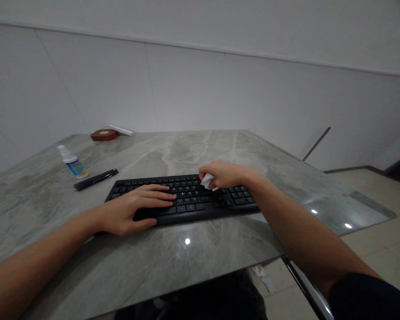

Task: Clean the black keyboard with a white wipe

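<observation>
A black keyboard lies on the grey marbled table in front of me. Across its left part rests my left hand, palm down with the fingers stretched out and holding nothing. My right hand is over the right part of the keys, its fingers closed round a crumpled white tissue. The tissue hangs at or just above the keys; I cannot tell whether it touches them. The left hand and forearm hide the keyboard's left end.
A white spray bottle with a blue and yellow label stands at the left, beside a long black object, perhaps a brush. Farther back lie a reddish-brown box and a flat white piece. White scraps are on the floor below the table's front edge.
</observation>
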### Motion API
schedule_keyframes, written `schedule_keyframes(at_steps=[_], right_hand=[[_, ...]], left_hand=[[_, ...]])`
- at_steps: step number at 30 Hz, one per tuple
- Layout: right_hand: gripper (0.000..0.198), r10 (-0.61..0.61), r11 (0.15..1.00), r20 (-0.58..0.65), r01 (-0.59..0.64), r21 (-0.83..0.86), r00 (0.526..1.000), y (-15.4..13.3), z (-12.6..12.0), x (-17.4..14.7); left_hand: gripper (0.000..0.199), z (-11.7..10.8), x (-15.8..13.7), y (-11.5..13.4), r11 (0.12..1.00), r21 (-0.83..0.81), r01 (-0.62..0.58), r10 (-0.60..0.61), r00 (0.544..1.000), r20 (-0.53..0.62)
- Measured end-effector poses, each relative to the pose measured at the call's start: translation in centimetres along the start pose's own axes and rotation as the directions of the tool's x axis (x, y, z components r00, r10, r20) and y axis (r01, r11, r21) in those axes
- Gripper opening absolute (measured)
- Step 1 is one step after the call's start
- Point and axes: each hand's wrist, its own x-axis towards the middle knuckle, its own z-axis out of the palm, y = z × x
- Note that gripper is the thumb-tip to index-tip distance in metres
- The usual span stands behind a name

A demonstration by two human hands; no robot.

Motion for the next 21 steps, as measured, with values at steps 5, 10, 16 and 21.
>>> schedule_keyframes(at_steps=[5,10,16,21], right_hand=[[0.033,0.040,0.999,0.045,-0.039,-0.019,0.998,-0.2,-0.2,-0.2],[0.036,0.033,0.999,0.112,-0.034,0.003,0.993,-0.9,-0.3,-0.6],[0.036,0.030,1.000,0.079,-0.030,0.002,0.996,-1.0,-0.4,-0.6],[0.034,0.005,1.000,0.063,-0.006,0.014,0.998,-1.1,-0.3,-0.4]], left_hand=[[0.055,0.1,-0.1,-0.1,1.000,0.005,-0.003,0.003,1.000,0.001],[0.054,0.1,-0.1,-0.2,1.000,0.018,0.009,-0.010,1.000,0.020],[0.053,0.1,-0.2,-0.2,0.999,0.036,0.002,-0.003,1.000,0.031],[0.054,0.1,-0.2,-0.2,1.000,0.017,-0.003,0.003,1.000,0.015]])
